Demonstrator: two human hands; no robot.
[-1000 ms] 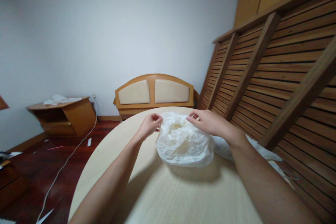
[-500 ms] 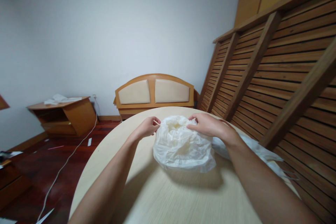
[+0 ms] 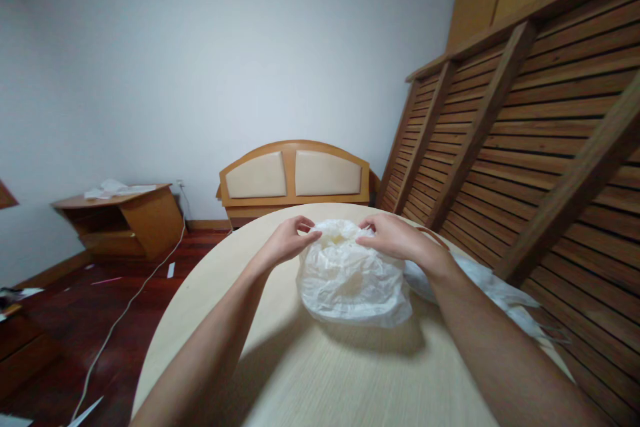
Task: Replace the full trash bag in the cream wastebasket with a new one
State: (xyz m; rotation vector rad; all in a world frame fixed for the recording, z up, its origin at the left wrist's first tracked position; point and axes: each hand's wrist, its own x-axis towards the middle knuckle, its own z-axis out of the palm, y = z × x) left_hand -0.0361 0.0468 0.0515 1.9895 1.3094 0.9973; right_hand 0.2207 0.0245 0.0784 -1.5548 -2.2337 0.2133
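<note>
A bulging white plastic bag (image 3: 353,280) sits on the round pale wooden table (image 3: 320,373), filled with crumpled white material. My left hand (image 3: 290,240) pinches the bag's rim on its left side, fingers closed on the plastic. On the right side of the opening, my right hand (image 3: 395,237) grips the rim in the same way. More white plastic (image 3: 495,290) lies on the table behind my right forearm.
A slatted wooden frame (image 3: 525,133) leans along the right, close to the table. A headboard (image 3: 295,177) stands against the far wall. At left is a low wooden cabinet (image 3: 125,220), and a white cable (image 3: 125,310) crosses the dark red floor.
Both hands stayed on the bag's rim and drew closer together over the opening. The bag shifted slightly toward me and bunched up.
</note>
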